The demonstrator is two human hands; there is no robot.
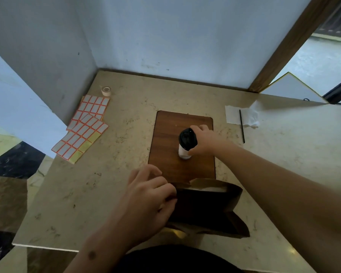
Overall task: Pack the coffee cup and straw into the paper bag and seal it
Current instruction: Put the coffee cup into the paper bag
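Note:
A white coffee cup (185,143) with a black lid stands on a brown wooden board (165,138) in the middle of the table. My right hand (204,139) is wrapped around the cup from the right. Nearer to me, a brown paper bag (230,215) stands open with its mouth upward. My left hand (146,196) pinches the bag's left rim. A thin black straw (242,126) lies on the table to the right of the board, partly across a white napkin.
Sheets of red-bordered stickers (85,127) lie at the left of the marble table (110,184). A small tape roll (106,90) sits near the back left corner. A white napkin (232,115) lies at the right. Walls close off the back and left.

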